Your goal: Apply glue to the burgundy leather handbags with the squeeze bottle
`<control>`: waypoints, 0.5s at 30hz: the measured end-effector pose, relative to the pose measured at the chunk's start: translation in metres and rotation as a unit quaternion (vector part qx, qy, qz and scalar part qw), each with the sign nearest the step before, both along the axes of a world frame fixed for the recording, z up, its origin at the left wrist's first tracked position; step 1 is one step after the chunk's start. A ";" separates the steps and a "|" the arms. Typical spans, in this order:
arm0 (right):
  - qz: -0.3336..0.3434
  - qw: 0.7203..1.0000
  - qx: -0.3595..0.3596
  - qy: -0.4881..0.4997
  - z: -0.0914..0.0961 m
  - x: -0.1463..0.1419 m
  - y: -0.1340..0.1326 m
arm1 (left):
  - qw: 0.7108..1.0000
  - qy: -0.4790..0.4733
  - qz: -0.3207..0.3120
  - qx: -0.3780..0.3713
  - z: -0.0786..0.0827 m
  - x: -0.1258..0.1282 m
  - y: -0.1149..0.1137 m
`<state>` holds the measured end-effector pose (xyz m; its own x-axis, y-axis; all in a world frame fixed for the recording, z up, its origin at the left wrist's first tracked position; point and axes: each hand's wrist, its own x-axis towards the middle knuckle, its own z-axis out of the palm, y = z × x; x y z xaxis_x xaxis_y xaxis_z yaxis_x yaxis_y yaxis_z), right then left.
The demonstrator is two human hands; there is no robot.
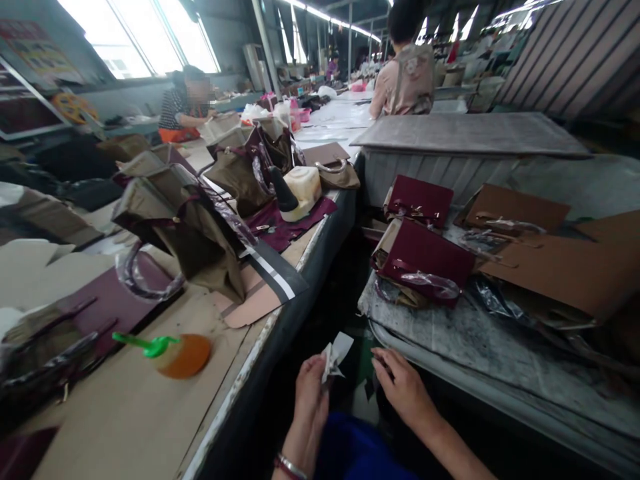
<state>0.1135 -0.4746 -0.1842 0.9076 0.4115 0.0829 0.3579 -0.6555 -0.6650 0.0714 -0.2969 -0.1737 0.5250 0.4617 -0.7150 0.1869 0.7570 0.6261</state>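
Note:
My left hand (pixel 310 390) is low in the middle of the view, over my lap, with its fingers pinched on a small crumpled white paper scrap (pixel 336 353). My right hand (pixel 400 387) is just to the right of it, fingers curled; what they hold, if anything, I cannot make out. Both hands hang in the dark gap between the left worktable (pixel 150 413) and the grey table (pixel 475 347) on the right. A bracelet shows on my left wrist.
On the left table lie an orange bottle with green nozzle (pixel 173 353), olive-and-maroon handbags (pixel 190 220) and a white container (pixel 303 190). Maroon handbags (pixel 423 257) and brown cardboard (pixel 565 270) lie on the right table. Other people work farther back.

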 end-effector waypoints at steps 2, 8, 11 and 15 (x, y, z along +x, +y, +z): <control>0.005 0.999 0.044 0.013 0.007 -0.019 0.019 | 1.000 -0.018 0.002 -0.013 0.006 -0.002 -0.004; -0.045 0.991 0.108 0.068 0.016 -0.040 0.048 | 0.998 -0.039 -0.031 -0.035 0.019 -0.012 -0.015; -0.088 0.984 0.125 0.093 0.020 -0.044 0.052 | 0.997 -0.028 -0.054 -0.045 0.022 -0.015 -0.018; -0.115 0.975 0.149 0.120 0.027 -0.047 0.053 | 0.996 -0.014 -0.080 -0.049 0.021 -0.017 -0.019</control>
<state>0.0663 -0.4216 -0.1576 0.9809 0.1857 -0.0582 0.0355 -0.4645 -0.8848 0.0546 -0.3162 -0.1529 0.6070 0.3003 -0.7358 0.2924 0.7765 0.5582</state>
